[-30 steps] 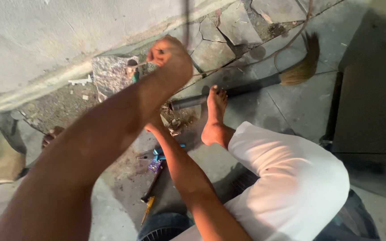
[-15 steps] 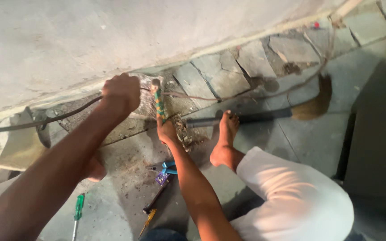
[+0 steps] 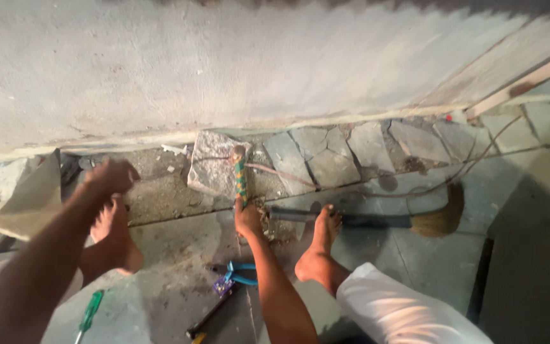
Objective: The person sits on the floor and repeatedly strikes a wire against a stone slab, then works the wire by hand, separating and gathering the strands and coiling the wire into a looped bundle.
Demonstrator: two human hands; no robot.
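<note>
Fingers of the left hand [image 3: 111, 176] are curled at centre left; what they hold cannot be told. At frame centre, a green-and-orange-handled tool [image 3: 241, 177] is gripped upright by the right hand [image 3: 247, 218] against cracked stone slabs [image 3: 316, 159], near a broom [image 3: 437, 218].

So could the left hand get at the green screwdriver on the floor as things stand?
Probably yes: the left hand is raised and seems empty, and the green screwdriver lies uncovered on the floor below that arm, nothing between them.
</note>
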